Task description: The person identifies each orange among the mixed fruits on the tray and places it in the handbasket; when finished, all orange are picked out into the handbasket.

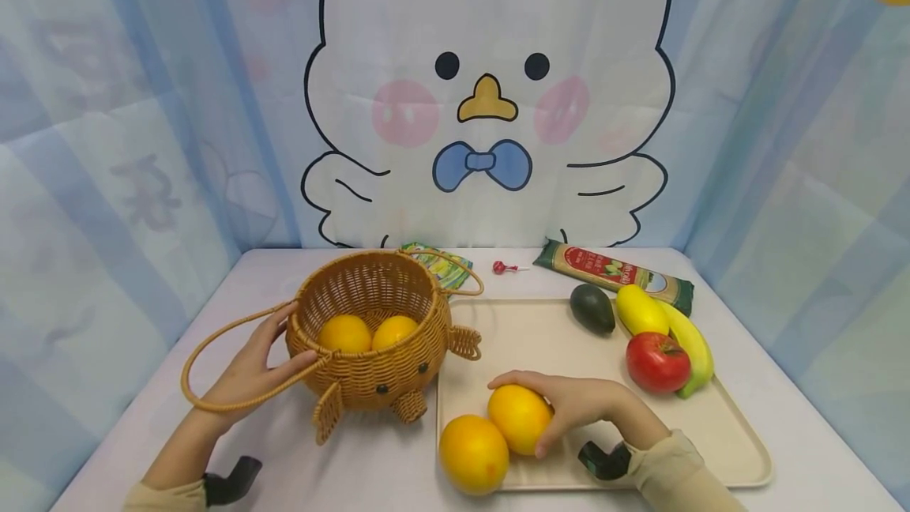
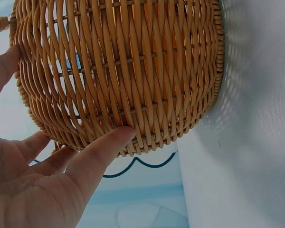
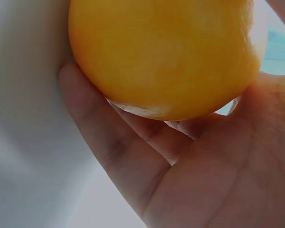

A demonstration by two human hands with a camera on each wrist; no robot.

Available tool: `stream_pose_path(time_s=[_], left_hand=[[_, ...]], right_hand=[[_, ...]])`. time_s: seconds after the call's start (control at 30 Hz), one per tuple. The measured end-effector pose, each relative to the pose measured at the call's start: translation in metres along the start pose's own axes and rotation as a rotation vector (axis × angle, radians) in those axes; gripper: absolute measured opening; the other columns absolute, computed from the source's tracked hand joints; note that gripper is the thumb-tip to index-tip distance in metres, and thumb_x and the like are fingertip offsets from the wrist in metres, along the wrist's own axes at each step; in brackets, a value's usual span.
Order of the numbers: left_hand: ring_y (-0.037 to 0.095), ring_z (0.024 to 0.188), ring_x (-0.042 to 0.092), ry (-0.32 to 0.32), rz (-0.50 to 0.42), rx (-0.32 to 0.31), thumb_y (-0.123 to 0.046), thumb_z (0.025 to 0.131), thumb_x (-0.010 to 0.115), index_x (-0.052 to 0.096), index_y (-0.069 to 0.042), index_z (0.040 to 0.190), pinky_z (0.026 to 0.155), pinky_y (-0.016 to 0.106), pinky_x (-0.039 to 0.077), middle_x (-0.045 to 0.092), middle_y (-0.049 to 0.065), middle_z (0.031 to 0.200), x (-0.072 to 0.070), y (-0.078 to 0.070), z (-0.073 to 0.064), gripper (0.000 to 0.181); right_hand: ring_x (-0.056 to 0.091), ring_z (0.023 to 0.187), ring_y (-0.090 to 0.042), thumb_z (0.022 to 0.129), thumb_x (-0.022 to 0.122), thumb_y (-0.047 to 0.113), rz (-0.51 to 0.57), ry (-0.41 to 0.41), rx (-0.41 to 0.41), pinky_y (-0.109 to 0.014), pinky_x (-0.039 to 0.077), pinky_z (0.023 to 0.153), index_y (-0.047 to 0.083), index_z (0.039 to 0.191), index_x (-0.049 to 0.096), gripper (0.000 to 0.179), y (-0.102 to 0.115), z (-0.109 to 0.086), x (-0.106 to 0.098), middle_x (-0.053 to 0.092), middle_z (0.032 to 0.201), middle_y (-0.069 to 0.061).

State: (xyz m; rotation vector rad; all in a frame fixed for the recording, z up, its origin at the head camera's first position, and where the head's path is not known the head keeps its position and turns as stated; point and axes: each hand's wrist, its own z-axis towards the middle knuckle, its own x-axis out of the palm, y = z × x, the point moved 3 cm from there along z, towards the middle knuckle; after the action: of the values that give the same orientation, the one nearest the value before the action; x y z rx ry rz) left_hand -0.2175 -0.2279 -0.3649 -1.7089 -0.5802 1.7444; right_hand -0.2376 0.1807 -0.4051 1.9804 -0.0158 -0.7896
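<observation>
Left hand [image 1: 252,370]: fingers and thumb spread wide, resting against the outside of the wicker basket [image 1: 384,370], probably steadying it; not clenched on anything. Two oranges sit in the basket, just right of the left hand: one nearer it [image 1: 344,334], one farther [image 1: 394,332]. Right hand [image 1: 579,401]: curled partway, fingers and thumb round the held orange [image 1: 520,419], which is over the near-left part of the tray [image 1: 526,330]; can't tell if it's lifted. Spare orange [image 1: 474,455] is just left of that grip, maybe touching the held one. Apple [image 1: 657,363], banana [image 1: 697,350], lemon [image 1: 642,309] and avocado [image 1: 592,309] lie ahead of the right hand, the first three also to its right. Step looks like grasping an orange for the basket. Next move seems to call for a firm grip, a lift clear of the rim, then a carry toward the left hand, basket kept steady.
</observation>
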Motion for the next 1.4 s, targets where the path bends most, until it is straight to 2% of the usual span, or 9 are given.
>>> stream_pose_path(time_s=[0.47, 0.7, 0.97, 1.2, 1.4], left_hand=[[0.049, 0.140, 0.021, -0.003, -0.002, 0.006, -0.047, 0.089, 0.060, 0.008, -0.017, 0.153, 0.103, 0.071, 0.025, 0.011, 0.021, 0.158, 0.000, -0.001, 0.000, 0.087], [0.049, 0.139, 0.021, -0.005, -0.002, 0.012, -0.046, 0.089, 0.060, 0.009, -0.017, 0.153, 0.103, 0.071, 0.026, 0.012, 0.021, 0.157, 0.000, -0.002, -0.001, 0.087], [0.049, 0.139, 0.021, -0.004, 0.001, 0.009, -0.047, 0.089, 0.060, 0.008, -0.017, 0.153, 0.103, 0.071, 0.026, 0.012, 0.021, 0.158, -0.001, -0.002, -0.001, 0.087], [0.049, 0.139, 0.022, 0.003, 0.005, -0.006, -0.048, 0.089, 0.059, 0.008, -0.017, 0.153, 0.103, 0.070, 0.028, 0.011, 0.022, 0.157, 0.000, -0.001, -0.002, 0.087], [0.050, 0.139, 0.022, 0.000, 0.003, 0.000, -0.047, 0.089, 0.059, 0.009, -0.016, 0.152, 0.103, 0.070, 0.027, 0.012, 0.022, 0.157, 0.000, -0.001, -0.001, 0.087]], right_hand=[[0.045, 0.116, -0.020, 0.071, 0.082, 0.028, -0.020, -0.024, 0.004, -0.049, 0.033, 0.104, 0.032, 0.139, 0.037, 0.082, 0.001, 0.001, -0.001, 0.046, 0.136, 0.001], [0.044, 0.116, -0.021, 0.069, 0.082, 0.030, -0.053, -0.109, 0.045, -0.052, 0.034, 0.105, 0.037, 0.136, 0.040, 0.080, 0.000, -0.002, -0.008, 0.046, 0.137, 0.004], [0.043, 0.118, -0.024, 0.070, 0.082, 0.030, -0.070, -0.190, 0.012, -0.053, 0.035, 0.104, 0.031, 0.139, 0.039, 0.082, 0.009, -0.009, -0.020, 0.045, 0.141, 0.000], [0.042, 0.120, -0.026, 0.072, 0.081, 0.030, -0.042, -0.211, -0.005, -0.059, 0.034, 0.105, 0.026, 0.140, 0.038, 0.080, 0.013, -0.010, -0.025, 0.045, 0.140, -0.002], [0.043, 0.119, -0.024, 0.070, 0.082, 0.031, -0.041, -0.240, 0.020, -0.060, 0.035, 0.105, 0.030, 0.139, 0.039, 0.081, 0.013, -0.009, -0.027, 0.046, 0.138, 0.002]])
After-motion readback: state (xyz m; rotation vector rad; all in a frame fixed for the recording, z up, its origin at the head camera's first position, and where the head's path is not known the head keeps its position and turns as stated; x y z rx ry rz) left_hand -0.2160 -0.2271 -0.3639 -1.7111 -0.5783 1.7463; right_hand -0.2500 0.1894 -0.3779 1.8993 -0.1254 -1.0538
